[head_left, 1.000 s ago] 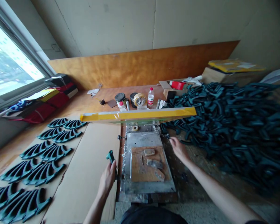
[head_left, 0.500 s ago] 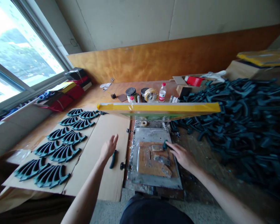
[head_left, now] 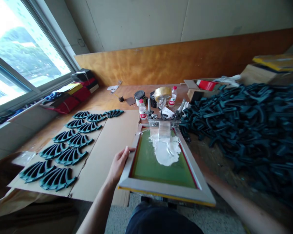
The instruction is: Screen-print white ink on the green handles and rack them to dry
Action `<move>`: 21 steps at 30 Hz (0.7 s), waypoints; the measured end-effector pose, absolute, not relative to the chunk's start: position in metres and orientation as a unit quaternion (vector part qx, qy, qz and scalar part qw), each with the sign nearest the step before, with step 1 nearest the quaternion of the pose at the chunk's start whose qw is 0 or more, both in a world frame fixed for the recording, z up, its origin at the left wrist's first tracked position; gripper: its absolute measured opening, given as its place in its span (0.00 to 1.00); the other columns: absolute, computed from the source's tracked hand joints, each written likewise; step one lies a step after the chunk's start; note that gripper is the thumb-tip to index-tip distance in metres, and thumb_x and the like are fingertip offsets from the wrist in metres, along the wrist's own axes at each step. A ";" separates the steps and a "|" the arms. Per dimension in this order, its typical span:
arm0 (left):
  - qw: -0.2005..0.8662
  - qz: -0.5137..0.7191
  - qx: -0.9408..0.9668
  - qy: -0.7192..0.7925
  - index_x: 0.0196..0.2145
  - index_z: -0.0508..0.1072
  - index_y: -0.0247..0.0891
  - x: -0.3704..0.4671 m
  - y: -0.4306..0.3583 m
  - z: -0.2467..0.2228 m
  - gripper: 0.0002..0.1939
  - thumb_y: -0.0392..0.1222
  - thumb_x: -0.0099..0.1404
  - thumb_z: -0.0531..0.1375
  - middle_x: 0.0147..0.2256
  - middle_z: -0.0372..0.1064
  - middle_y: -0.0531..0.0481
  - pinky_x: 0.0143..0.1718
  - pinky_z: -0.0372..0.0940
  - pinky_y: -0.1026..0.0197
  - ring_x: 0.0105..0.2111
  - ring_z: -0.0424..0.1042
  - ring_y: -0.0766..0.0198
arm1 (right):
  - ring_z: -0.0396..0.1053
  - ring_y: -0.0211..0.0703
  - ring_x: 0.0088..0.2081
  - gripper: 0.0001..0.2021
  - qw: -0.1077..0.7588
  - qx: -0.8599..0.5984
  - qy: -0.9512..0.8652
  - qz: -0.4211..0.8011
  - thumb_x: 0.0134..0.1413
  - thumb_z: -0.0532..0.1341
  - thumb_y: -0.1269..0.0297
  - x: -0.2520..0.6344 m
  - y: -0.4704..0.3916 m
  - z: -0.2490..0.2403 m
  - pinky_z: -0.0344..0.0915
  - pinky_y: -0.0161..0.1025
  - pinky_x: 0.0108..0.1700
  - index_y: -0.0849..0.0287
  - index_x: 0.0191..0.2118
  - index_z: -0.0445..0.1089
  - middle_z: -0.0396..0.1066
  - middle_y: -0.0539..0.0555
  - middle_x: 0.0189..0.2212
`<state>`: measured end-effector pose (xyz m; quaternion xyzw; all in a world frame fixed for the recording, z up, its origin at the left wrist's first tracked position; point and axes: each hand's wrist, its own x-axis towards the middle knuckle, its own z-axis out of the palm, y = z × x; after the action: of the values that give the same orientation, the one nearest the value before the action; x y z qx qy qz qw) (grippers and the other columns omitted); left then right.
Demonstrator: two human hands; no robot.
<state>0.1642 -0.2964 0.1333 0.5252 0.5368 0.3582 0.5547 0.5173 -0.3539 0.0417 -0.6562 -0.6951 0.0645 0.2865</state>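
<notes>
1. Before me spreads a wide brown wooden table (head_left: 99, 102); I stand at its near side.
2. To my right is a big jumbled heap of dark green curved pieces (head_left: 239, 120), beyond my right arm.
3. To my left lies a flat tan cardboard sheet (head_left: 109, 139), bearing dark green curved pieces laid in fan-shaped groups (head_left: 57, 178), mostly in two columns.
4. Straight in front of me is a silver-grey rectangular frame with yellow tape along its near edge (head_left: 166, 189), its green mesh (head_left: 146, 165) facing up. I can't tell whether it rests fully on what is beneath.
5. My left forearm (head_left: 97, 203) reaches forward and slightly inward over the cardboard; my right forearm (head_left: 236, 196), blurred, slants in from the lower right.
6. My left hand (head_left: 119, 164) is at the frame's left rail, fingers partly curled, thumb side up, tips touching the rail; how firmly it grips I can't tell.
7. My right hand (head_left: 200, 162) is beside the right rail, blurred and partly hidden by it, so I can't tell whether it is open or closed.
8. A thick white paste (head_left: 166, 156) sits on the mesh's far half, beneath a pale upright block (head_left: 164, 130).
</notes>
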 end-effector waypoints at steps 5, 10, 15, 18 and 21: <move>0.501 0.269 0.580 0.583 0.63 0.60 0.38 0.156 -0.311 0.040 0.37 0.58 0.61 0.56 0.25 0.66 0.56 0.28 0.59 0.65 0.25 0.65 0.67 | 0.67 0.49 0.48 0.20 0.306 -0.643 -0.702 -0.002 0.57 0.60 0.57 0.510 -0.302 0.091 0.67 0.43 0.49 0.61 0.54 0.66 0.66 0.61 0.49; 0.447 0.218 0.621 0.606 0.63 0.59 0.40 0.157 -0.305 0.020 0.32 0.54 0.64 0.53 0.28 0.66 0.54 0.29 0.59 0.65 0.27 0.66 0.65 | 0.68 0.48 0.41 0.13 0.092 -0.616 -0.782 0.036 0.51 0.65 0.69 0.450 -0.280 0.103 0.65 0.39 0.42 0.60 0.43 0.68 0.70 0.57 0.38; 0.461 0.215 0.608 0.609 0.61 0.62 0.40 0.155 -0.304 0.017 0.31 0.55 0.63 0.52 0.31 0.69 0.52 0.31 0.60 0.65 0.29 0.68 0.64 | 0.66 0.44 0.37 0.09 0.074 -0.487 -0.870 0.031 0.52 0.54 0.79 0.453 -0.331 0.081 0.60 0.37 0.39 0.60 0.33 0.68 0.70 0.55 0.32; 0.463 0.225 0.605 0.608 0.60 0.63 0.39 0.155 -0.304 0.013 0.31 0.56 0.63 0.53 0.30 0.69 0.53 0.31 0.61 0.64 0.29 0.68 0.64 | 0.65 0.43 0.36 0.09 0.075 -0.391 -0.915 0.062 0.50 0.55 0.79 0.469 -0.343 0.087 0.60 0.37 0.38 0.60 0.31 0.68 0.70 0.53 0.30; 0.468 0.235 0.600 0.605 0.59 0.64 0.39 0.155 -0.305 0.012 0.31 0.56 0.63 0.54 0.29 0.68 0.53 0.31 0.61 0.64 0.29 0.68 0.64 | 0.65 0.42 0.34 0.08 0.091 -0.403 -0.906 0.094 0.50 0.56 0.77 0.470 -0.333 0.094 0.60 0.37 0.37 0.58 0.29 0.68 0.69 0.51 0.27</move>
<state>0.1551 -0.3047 0.0121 0.5995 0.6048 0.2351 0.4685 0.4700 -0.3335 0.0937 -0.4027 -0.9060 0.0937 0.0912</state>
